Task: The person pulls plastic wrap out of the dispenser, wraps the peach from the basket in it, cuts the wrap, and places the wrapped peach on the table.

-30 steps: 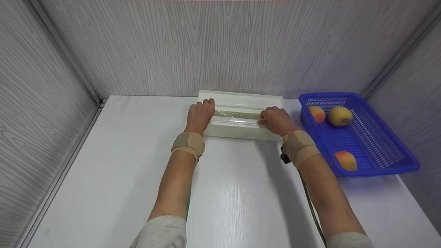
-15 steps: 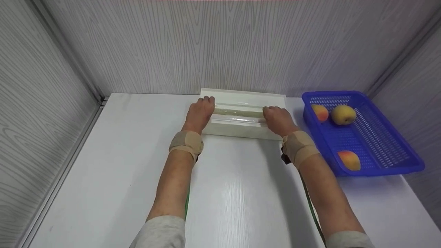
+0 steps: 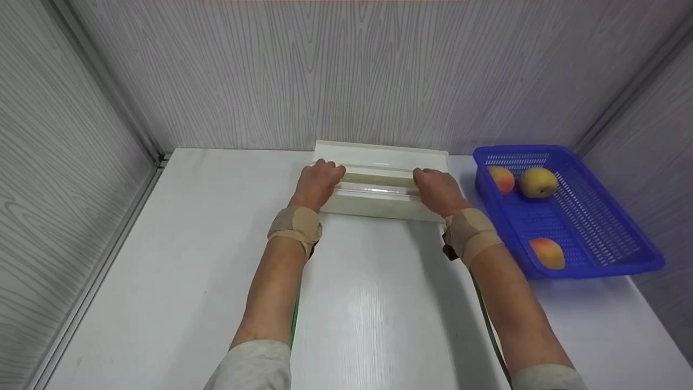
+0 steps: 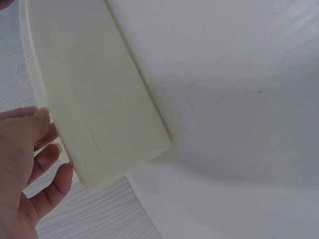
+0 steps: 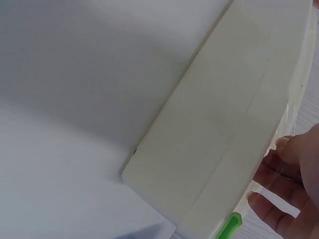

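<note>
A white plastic wrap dispenser [image 3: 381,208] stands at the back of the table, its lid [image 3: 379,154] raised against the wall. Between the hands, clear plastic wrap [image 3: 379,181] spans the top of the roll. My left hand [image 3: 318,185] pinches the wrap at the left end, thumb and fingers by the box's upper edge in the left wrist view. At the right end my right hand [image 3: 439,192] pinches it too; glossy film [image 5: 289,117] shows beside its fingers in the right wrist view. A green piece [image 5: 229,226] sits on the box's corner there.
A blue plastic basket [image 3: 595,265] stands right of the dispenser, close to the right forearm. In it lie two peaches [image 3: 547,253] and a yellow round fruit [image 3: 537,182]. Walls [image 3: 373,70] close off the back and both sides of the white table [image 3: 178,260].
The right fingers have curled in tighter at the wrap. My left hand has shifted slightly right along the box. Creases seen earlier in the wrap have smoothed out.
</note>
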Demonstrator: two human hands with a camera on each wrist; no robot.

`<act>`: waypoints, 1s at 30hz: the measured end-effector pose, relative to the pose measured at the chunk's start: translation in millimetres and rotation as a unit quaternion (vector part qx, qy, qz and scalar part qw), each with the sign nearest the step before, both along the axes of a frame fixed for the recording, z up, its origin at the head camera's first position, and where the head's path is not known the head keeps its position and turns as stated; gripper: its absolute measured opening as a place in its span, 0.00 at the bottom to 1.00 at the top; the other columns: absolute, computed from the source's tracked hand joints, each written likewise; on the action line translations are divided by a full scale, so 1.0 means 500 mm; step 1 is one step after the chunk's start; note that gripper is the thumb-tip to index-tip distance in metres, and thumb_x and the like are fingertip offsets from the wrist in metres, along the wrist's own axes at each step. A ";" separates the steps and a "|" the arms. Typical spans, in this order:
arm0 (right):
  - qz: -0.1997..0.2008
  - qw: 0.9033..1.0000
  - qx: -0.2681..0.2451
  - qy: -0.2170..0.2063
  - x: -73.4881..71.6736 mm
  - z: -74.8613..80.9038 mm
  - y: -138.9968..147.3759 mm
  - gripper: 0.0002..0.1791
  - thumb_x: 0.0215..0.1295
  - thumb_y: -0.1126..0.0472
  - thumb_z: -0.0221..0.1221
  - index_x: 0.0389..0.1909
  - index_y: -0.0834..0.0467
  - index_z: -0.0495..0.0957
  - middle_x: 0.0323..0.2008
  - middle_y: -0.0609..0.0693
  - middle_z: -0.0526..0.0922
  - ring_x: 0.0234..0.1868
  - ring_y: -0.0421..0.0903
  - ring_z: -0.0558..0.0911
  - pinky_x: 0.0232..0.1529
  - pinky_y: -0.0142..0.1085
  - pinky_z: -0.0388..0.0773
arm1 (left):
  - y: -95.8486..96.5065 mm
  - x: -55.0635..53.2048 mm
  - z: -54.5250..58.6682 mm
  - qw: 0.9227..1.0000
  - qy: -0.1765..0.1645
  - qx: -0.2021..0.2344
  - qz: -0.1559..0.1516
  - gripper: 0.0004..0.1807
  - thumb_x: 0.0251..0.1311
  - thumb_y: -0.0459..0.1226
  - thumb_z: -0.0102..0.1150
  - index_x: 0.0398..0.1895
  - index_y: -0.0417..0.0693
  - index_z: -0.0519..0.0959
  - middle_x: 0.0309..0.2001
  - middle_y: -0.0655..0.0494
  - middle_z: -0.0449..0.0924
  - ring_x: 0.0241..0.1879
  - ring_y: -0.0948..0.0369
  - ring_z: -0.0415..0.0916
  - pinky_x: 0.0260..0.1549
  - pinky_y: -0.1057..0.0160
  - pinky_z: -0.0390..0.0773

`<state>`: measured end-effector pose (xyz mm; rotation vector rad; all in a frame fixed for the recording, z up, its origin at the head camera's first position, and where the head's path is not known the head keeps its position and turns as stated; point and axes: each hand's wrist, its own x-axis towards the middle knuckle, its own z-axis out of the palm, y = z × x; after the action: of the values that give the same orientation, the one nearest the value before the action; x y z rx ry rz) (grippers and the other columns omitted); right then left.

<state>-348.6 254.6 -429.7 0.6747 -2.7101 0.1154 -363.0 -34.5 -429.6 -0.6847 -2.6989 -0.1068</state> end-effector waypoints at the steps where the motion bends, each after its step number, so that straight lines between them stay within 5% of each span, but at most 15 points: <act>1: 0.001 1.000 0.000 0.000 0.001 -0.002 0.003 0.03 0.64 0.75 0.53 0.32 0.66 0.72 0.28 0.65 0.81 0.30 0.64 0.83 0.29 0.56 0.79 | 0.001 0.000 0.000 1.000 0.011 -0.004 0.003 0.08 0.64 0.29 0.58 0.44 0.44 0.81 0.40 0.45 0.85 0.40 0.49 0.82 0.34 0.50 0.85; 14: -0.019 1.000 -0.003 0.015 -0.002 -0.007 0.044 0.04 0.59 0.76 0.55 0.32 0.67 0.75 0.29 0.65 0.82 0.31 0.64 0.82 0.31 0.56 0.78 | 0.004 -0.004 0.008 0.998 0.045 -0.022 0.032 0.08 0.57 0.26 0.61 0.38 0.43 0.84 0.34 0.45 0.87 0.33 0.50 0.85 0.30 0.52 0.84; 24: -0.037 0.999 -0.020 -0.005 0.005 0.014 0.062 0.05 0.63 0.75 0.53 0.29 0.68 0.75 0.26 0.66 0.80 0.28 0.64 0.81 0.28 0.54 0.76 | 0.004 0.000 0.020 0.999 0.038 -0.014 0.037 0.08 0.57 0.25 0.60 0.36 0.41 0.85 0.32 0.44 0.86 0.30 0.49 0.85 0.29 0.52 0.84; 30: -0.034 0.999 -0.028 -0.007 0.006 0.020 0.070 0.05 0.67 0.73 0.53 0.33 0.68 0.77 0.28 0.66 0.80 0.30 0.62 0.82 0.31 0.53 0.79 | 0.002 0.003 0.017 0.997 0.067 -0.017 0.042 0.06 0.56 0.24 0.61 0.32 0.40 0.83 0.29 0.44 0.85 0.28 0.49 0.84 0.26 0.53 0.84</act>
<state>-345.8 289.3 -419.8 0.5671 -2.7289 0.1792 -361.5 -33.5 -421.0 -0.5657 -2.6018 0.0050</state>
